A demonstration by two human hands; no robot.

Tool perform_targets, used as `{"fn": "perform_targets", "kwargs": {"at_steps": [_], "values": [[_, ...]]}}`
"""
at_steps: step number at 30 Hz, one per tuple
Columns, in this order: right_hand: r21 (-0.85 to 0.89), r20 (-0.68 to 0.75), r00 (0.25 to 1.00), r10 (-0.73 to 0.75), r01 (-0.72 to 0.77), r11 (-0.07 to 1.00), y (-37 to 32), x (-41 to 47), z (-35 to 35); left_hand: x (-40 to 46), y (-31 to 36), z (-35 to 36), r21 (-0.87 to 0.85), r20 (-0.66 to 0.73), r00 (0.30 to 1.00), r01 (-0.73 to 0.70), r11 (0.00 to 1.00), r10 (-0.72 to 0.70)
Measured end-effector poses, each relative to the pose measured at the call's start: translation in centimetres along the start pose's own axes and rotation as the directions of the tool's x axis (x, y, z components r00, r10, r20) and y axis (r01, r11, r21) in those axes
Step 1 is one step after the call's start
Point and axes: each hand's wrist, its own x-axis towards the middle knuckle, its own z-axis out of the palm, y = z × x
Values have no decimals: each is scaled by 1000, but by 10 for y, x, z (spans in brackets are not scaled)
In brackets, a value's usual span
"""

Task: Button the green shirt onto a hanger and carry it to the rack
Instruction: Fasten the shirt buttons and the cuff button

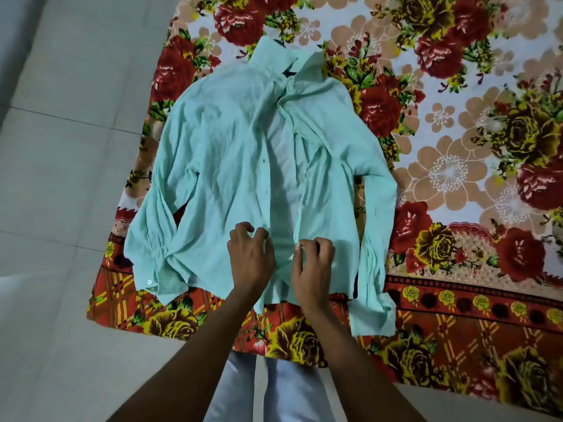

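The green shirt [231,166] lies flat on the bed, collar away from me, sleeves down both sides. Its front is buttoned near the collar and gapes open lower down. A dark piece of the hanger [288,73] shows inside the collar; the rest is hidden under the cloth. My left hand [251,257] has curled fingers on the left front edge near the hem. My right hand [313,258] pinches the right front edge close to the hem. The two hands are a little apart, either side of the opening.
A floral bedspread [457,147] in red, yellow and beige covers the bed. Pale floor tiles [61,147] run along the left. My legs in light trousers [274,391] stand against the bed's near edge. No rack is visible.
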Motion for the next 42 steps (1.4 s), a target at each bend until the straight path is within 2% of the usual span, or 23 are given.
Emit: {"fn": "perform_targets", "kwargs": {"at_steps": [2, 4, 6, 11, 15, 18, 21, 23, 25, 29, 32, 34, 36, 38, 39, 42], "values": [[122, 105, 993, 47, -60, 991, -1, -16, 2, -18, 4, -2, -90, -12, 999, -42, 995, 41], [149, 293, 953, 71, -119, 982, 2, -26, 8, -31, 3, 0, -175, 104, 994, -6, 984, 25], [109, 382, 922, 68, -118, 987, 6, -32, 9, -40, -3, 1, -209, 243, 969, 94, 973, -41], [128, 235, 970, 65, -97, 987, 1, -40, -3, -49, -14, -3, -300, 330, 923, 301, 905, -198], [186, 263, 965, 5, -56, 981, -10, -55, -12, -57, -15, -13, -437, 322, 889, 445, 782, -326], [172, 237, 971, -30, -12, 985, -12, -67, -17, -66, -22, -17, -470, 304, 893, 444, 763, -332], [76, 302, 953, 28, -53, 996, -17, -73, -16, -75, -30, -20, -494, 311, 902, 424, 759, -301], [22, 290, 956, 47, -56, 998, -23, -73, -15, -78, -30, -21, -494, 321, 911, 394, 775, -259], [61, 223, 975, 18, -32, 998, -28, -72, -15, -78, -29, -23, -500, 297, 928, 352, 791, -225], [60, 231, 973, 16, -31, 998, -34, -75, -15, -77, -27, -25, -510, 216, 956, 284, 812, -198], [134, 59, 996, -65, 57, 989, -43, -74, -28, -74, -27, -28, -531, 146, 970, 243, 811, -195], [182, -10, 998, -68, 69, 981, -48, -78, -34, -73, -28, -28, -539, 144, 971, 240, 807, -193], [160, 94, 996, 1, -16, 987, -46, -86, -30, -76, -29, -26, -538, 169, 969, 244, 807, -180], [40, 298, 949, 106, -123, 992, -35, -94, -17, -80, -29, -23, -531, 204, 966, 244, 812, -157], [-19, 355, 922, 153, -156, 988, -29, -96, -10, -82, -30, -22, -521, 214, 966, 240, 819, -146], [-51, 350, 913, 208, -203, 978, -20, -98, 0, -87, -36, -19, -476, 215, 964, 246, 844, -159]]}}
